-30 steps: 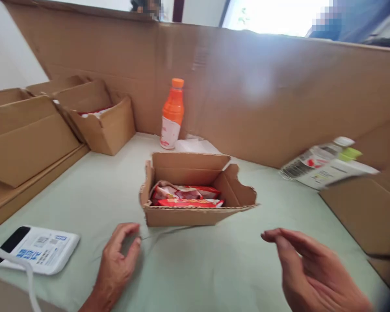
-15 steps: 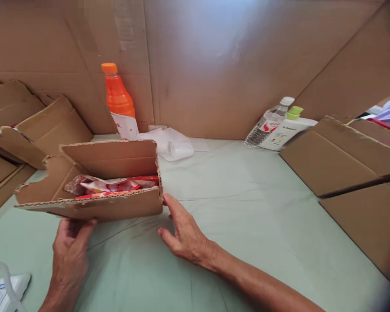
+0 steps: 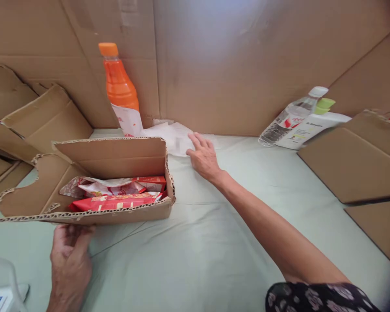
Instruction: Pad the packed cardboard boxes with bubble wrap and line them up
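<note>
Open carton [image 3: 117, 158], brown cardboard, the landmark of this entry, on the pale green cover of the desk [image 3: 198, 264], its long axis running crosswise before the person; inside it, red packets [image 3: 117, 203], lying lengthwise along it; at its near lower edge, towards the left end, the left hand [image 3: 70, 253], fingers bent in against the board, whether gripping or merely touching I cannot tell; beyond its far right corner, a crumpled white sheet [image 3: 164, 133], spread crosswise behind the carton; at the right end of that sheet, the right hand [image 3: 203, 156], fingers loosely parted and clasping nothing that shows, the sheet lying just left of and under the fingertips, this hand much the nearer to it, the left one being on the carton's other side; behind the carton, one orange bottle [image 3: 121, 89], upright; well to its right, a clear bottle [image 3: 284, 123] and a white tube [image 3: 315, 128], both leaning; hidden or doubtful: the left fingertips, tucked behind the carton's edge; the packets' undersides; the sheet's near part, behind the carton's far wall; contact between right fingertips and sheet, blurred; a white device [image 3: 1, 300], nearer than the carton and left, cut off by the view.
</note>
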### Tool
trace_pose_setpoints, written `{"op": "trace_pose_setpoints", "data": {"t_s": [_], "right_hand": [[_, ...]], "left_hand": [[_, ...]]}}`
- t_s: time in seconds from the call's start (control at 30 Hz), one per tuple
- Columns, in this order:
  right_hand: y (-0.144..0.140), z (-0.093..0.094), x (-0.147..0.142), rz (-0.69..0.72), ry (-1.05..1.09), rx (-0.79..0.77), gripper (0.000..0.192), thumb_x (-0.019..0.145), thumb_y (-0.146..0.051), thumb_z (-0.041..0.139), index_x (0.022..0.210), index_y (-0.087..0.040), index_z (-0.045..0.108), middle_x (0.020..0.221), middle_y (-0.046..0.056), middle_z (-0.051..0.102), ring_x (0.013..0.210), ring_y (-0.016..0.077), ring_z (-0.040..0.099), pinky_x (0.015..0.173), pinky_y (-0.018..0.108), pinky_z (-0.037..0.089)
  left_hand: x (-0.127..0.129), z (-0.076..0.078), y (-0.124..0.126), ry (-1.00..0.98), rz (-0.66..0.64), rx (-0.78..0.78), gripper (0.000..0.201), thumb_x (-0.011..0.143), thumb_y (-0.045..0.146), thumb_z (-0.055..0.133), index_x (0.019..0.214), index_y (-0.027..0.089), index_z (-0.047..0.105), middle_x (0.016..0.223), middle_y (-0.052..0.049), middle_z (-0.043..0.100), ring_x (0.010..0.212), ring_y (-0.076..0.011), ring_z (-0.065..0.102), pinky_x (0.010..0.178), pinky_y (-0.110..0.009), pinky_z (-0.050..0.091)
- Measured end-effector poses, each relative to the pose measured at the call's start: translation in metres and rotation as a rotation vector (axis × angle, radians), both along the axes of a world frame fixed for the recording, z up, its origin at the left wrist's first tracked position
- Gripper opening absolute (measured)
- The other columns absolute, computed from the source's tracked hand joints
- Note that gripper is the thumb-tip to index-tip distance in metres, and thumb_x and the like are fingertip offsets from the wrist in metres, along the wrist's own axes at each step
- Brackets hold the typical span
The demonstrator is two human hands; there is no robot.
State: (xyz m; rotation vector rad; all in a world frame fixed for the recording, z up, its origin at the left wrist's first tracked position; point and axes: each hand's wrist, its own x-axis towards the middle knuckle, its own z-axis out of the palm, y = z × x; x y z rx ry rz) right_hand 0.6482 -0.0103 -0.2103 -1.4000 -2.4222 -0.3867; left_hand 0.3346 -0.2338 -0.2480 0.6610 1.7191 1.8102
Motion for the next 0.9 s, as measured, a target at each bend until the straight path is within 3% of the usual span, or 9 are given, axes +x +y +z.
{"op": "trace_pose_setpoints", "data": {"t_s": [0.13, 0.27, 0.33, 0.43, 0.53, 0.6, 0.67, 0.77, 0.9], "right_hand": [[-0.064, 0.009, 0.061, -0.069, 0.030, 0.240, 0.021, 0.091, -0.010, 0.053, 0.088, -0.019, 0.072, 0.154, 0.012, 0.051, 0.146, 0.0332, 0.041, 0.107, 0.049, 0.037], [-0.153, 0.022, 0.126, -0.270, -0.054, 0.206, 0.022, 0.087, -0.011, 0.054, 0.093, -0.020, 0.073, 0.145, 0.015, 0.058, 0.137, 0.0377, 0.052, 0.098, 0.051, 0.044], [-0.191, 0.027, 0.133, -0.319, 0.000, 0.169, 0.029, 0.087, -0.011, 0.052, 0.105, -0.022, 0.072, 0.147, 0.017, 0.056, 0.136, 0.0386, 0.053, 0.097, 0.054, 0.045], [-0.224, 0.030, 0.105, -0.214, 0.240, 0.099, 0.031, 0.090, -0.016, 0.054, 0.115, -0.026, 0.068, 0.150, 0.014, 0.054, 0.136, 0.0360, 0.054, 0.102, 0.057, 0.046], [-0.223, 0.025, 0.048, -0.002, 0.461, -0.233, 0.040, 0.093, -0.023, 0.056, 0.132, -0.029, 0.061, 0.151, 0.011, 0.054, 0.137, 0.0317, 0.053, 0.103, 0.053, 0.050], [-0.209, 0.018, 0.010, 0.097, 0.584, -0.486, 0.053, 0.094, -0.028, 0.057, 0.146, -0.027, 0.050, 0.155, 0.011, 0.050, 0.140, 0.0298, 0.050, 0.103, 0.050, 0.052], [-0.190, 0.010, -0.020, 0.161, 0.694, -0.632, 0.065, 0.092, -0.033, 0.059, 0.153, -0.024, 0.041, 0.155, 0.013, 0.050, 0.138, 0.0295, 0.051, 0.103, 0.048, 0.052], [-0.167, -0.003, -0.042, 0.173, 0.829, -0.673, 0.070, 0.090, -0.039, 0.059, 0.153, -0.018, 0.039, 0.146, 0.015, 0.057, 0.127, 0.0294, 0.056, 0.100, 0.047, 0.052], [-0.144, -0.015, -0.040, 0.049, 0.936, -0.572, 0.057, 0.089, -0.035, 0.051, 0.142, -0.015, 0.051, 0.129, 0.014, 0.066, 0.109, 0.0262, 0.062, 0.093, 0.044, 0.053]], "left_hand": [[0.002, 0.006, 0.001, -0.077, 0.000, 0.003, 0.046, 0.052, 0.021, 0.081, 0.095, 0.024, 0.063, 0.094, 0.004, 0.066, 0.091, -0.0149, 0.058, 0.086, -0.027, 0.044], [0.003, 0.009, 0.000, -0.032, 0.019, -0.035, 0.045, 0.050, 0.024, 0.079, 0.092, 0.025, 0.063, 0.090, 0.003, 0.064, 0.087, -0.0172, 0.056, 0.081, -0.029, 0.046], [0.003, 0.007, -0.001, -0.010, 0.039, -0.041, 0.044, 0.050, 0.026, 0.078, 0.091, 0.025, 0.062, 0.088, 0.003, 0.063, 0.084, -0.0184, 0.056, 0.080, -0.032, 0.047], [0.002, 0.004, -0.003, -0.008, 0.036, -0.028, 0.040, 0.054, 0.028, 0.076, 0.091, 0.026, 0.059, 0.091, 0.002, 0.063, 0.084, -0.0197, 0.057, 0.086, -0.037, 0.048], [0.003, 0.003, -0.004, 0.005, 0.031, -0.026, 0.039, 0.056, 0.028, 0.076, 0.091, 0.025, 0.059, 0.091, 0.002, 0.063, 0.084, -0.0196, 0.058, 0.093, -0.040, 0.048], [0.004, 0.005, -0.004, 0.020, 0.035, -0.012, 0.040, 0.056, 0.029, 0.077, 0.091, 0.023, 0.059, 0.088, 0.002, 0.061, 0.082, -0.0181, 0.057, 0.094, -0.039, 0.046], [0.007, 0.006, -0.003, 0.032, 0.016, 0.013, 0.042, 0.056, 0.032, 0.077, 0.093, 0.022, 0.058, 0.087, 0.003, 0.060, 0.081, -0.0163, 0.055, 0.093, -0.038, 0.046], [0.015, 0.007, 0.003, 0.062, -0.036, 0.025, 0.043, 0.061, 0.035, 0.076, 0.097, 0.020, 0.058, 0.087, 0.003, 0.059, 0.081, -0.0147, 0.055, 0.089, -0.035, 0.046], [0.031, 0.005, 0.024, 0.107, -0.125, 0.037, 0.043, 0.068, 0.037, 0.073, 0.104, 0.019, 0.058, 0.091, 0.001, 0.062, 0.085, -0.0155, 0.059, 0.087, -0.033, 0.048]]}}
